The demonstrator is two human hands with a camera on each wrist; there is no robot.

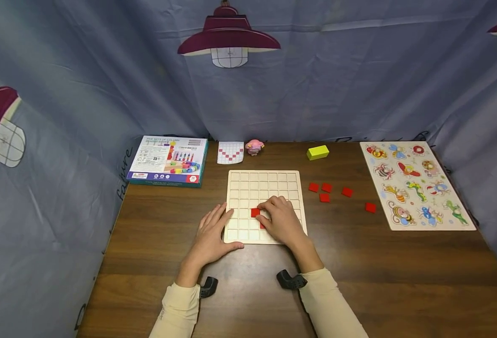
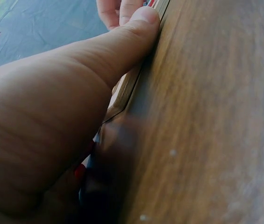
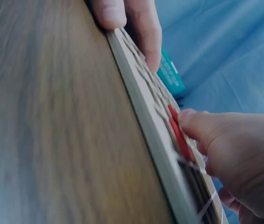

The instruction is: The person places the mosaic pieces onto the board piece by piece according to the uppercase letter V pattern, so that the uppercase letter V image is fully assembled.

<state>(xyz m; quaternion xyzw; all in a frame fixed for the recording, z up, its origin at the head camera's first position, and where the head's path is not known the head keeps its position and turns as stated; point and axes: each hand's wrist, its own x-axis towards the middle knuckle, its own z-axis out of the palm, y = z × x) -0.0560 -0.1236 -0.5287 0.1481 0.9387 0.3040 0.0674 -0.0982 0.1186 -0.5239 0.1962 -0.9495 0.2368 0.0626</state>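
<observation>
A pale wooden grid board (image 1: 240, 188) lies on the table. The left hand (image 1: 209, 237) rests on its left side with fingers extended, its thumb along the front edge. Over the board's right half, the right hand (image 1: 281, 220) has thumb and index finger at a red square tile (image 1: 255, 212), pinching its right side. A second red tile (image 1: 262, 226) sits in the grid just below, partly covered by that hand. In the right wrist view, the thumb (image 3: 192, 122) touches the farther tile (image 3: 173, 112), while the nearer tile (image 3: 181, 139) lies in its cell.
Several loose red tiles (image 1: 324, 197) lie right of the board. Behind it are a paper pattern card (image 1: 230, 153), a pink figurine (image 1: 254, 147) and a yellow block (image 1: 317, 152). A toy box (image 1: 168, 161) stands back left; an insect puzzle board (image 1: 417, 188) lies at right.
</observation>
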